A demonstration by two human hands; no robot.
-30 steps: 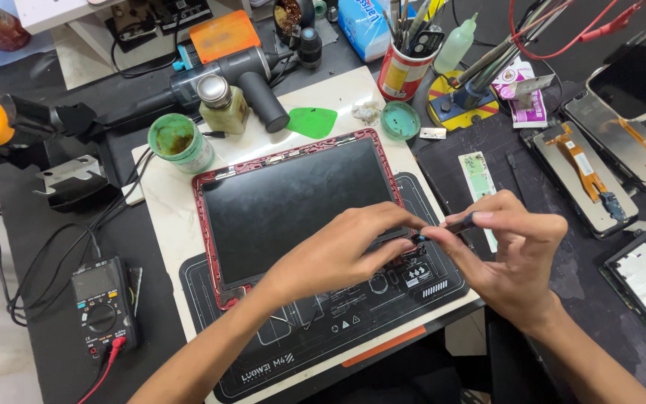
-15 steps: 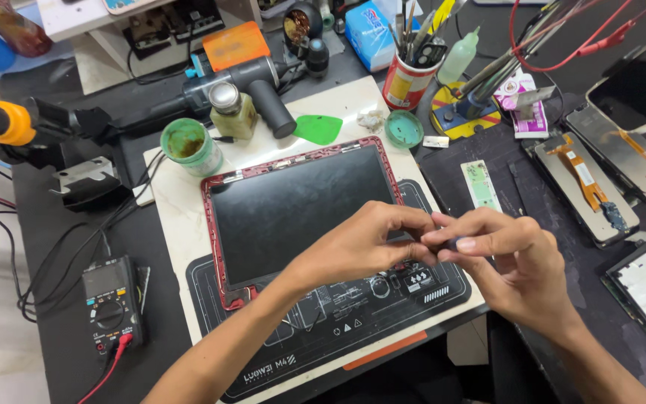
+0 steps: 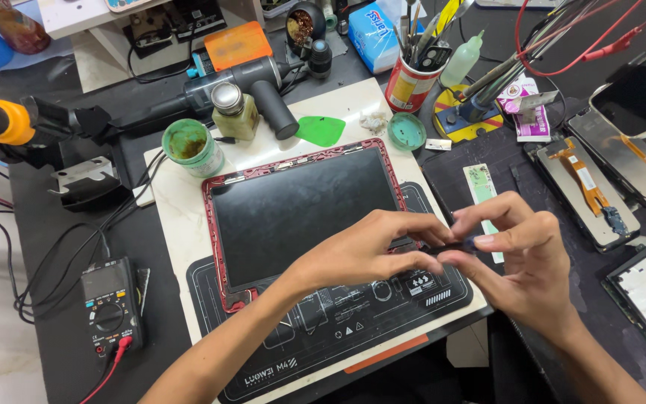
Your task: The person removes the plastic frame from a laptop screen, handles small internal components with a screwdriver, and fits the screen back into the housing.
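My fingers of both hands pinched together on small dark tool, over tablet's near-right corner. Left hand steadies, right hand grips the end. Best kept low, light pressure, clear of glass. Tool's long axis left-right; which end is the tip, cannot tell. Mat on worktop.
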